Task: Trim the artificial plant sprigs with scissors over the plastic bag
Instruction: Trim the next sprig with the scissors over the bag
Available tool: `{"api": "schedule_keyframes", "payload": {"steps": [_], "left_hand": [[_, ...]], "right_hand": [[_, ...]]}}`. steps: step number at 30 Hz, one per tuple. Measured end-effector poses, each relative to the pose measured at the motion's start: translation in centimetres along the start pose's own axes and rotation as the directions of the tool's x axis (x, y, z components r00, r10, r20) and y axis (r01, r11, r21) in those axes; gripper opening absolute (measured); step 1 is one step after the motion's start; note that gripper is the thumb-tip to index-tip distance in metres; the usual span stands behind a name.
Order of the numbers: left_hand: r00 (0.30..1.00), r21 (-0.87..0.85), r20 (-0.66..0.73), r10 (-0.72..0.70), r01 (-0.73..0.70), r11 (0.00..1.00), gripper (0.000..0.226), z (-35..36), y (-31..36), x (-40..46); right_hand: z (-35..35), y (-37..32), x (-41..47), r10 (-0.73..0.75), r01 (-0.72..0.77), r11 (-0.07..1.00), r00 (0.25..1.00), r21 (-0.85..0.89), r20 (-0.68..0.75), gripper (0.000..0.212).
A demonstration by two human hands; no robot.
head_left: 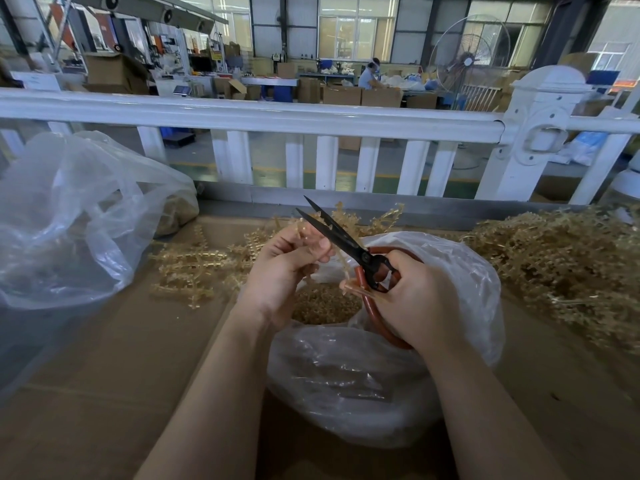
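Two hands over open plastic bag [381, 393], near centre of bench [104, 358], so offcuts drop inside. Left hand [287, 268] pinches pale sprig [311, 233] in curled fingers, presenting it to blades. Right hand [412, 299] grips red handles of scissors [346, 242], blades parted, pointing far-left. Untrimmed pile [561, 258] at right; loose sprigs [201, 268] left of bag. Second bag [69, 216] far left.

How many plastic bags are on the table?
2. One plastic bag sits right under the hands, open and holding trimmed bits. A second bag lies at the far left by the white fence. Others may be out of view.
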State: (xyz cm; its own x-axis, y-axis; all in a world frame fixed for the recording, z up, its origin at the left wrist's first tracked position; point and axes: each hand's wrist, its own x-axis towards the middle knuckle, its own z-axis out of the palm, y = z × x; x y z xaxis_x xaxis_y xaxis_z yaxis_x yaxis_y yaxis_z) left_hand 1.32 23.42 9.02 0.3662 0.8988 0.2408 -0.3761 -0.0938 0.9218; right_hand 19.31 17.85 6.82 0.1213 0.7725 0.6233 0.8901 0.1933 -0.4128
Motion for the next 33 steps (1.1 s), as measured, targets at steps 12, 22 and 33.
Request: {"api": "schedule_keyframes", "payload": {"steps": [12,22,33], "left_hand": [[0.964,-0.070,-0.188,0.187,-0.203,0.977,0.008,-0.07,-0.48,0.70],[0.944,0.082,-0.256,0.209,-0.194,0.977,0.024,0.38,-0.89,1.01],[0.962,0.112,-0.159,0.224,-0.208,0.972,0.011,0.85,-0.97,0.62]], "right_hand": [[0.48,0.64,0.12,0.015,-0.015,1.000,1.000,0.016,0.013,0.059],[0.38,0.16,-0.07,0.026,-0.026,0.999,1.000,0.037,0.010,0.067],[0.02,-0.13,0.03,0.067,-0.067,0.998,0.998,0.014,0.021,0.068]]}}
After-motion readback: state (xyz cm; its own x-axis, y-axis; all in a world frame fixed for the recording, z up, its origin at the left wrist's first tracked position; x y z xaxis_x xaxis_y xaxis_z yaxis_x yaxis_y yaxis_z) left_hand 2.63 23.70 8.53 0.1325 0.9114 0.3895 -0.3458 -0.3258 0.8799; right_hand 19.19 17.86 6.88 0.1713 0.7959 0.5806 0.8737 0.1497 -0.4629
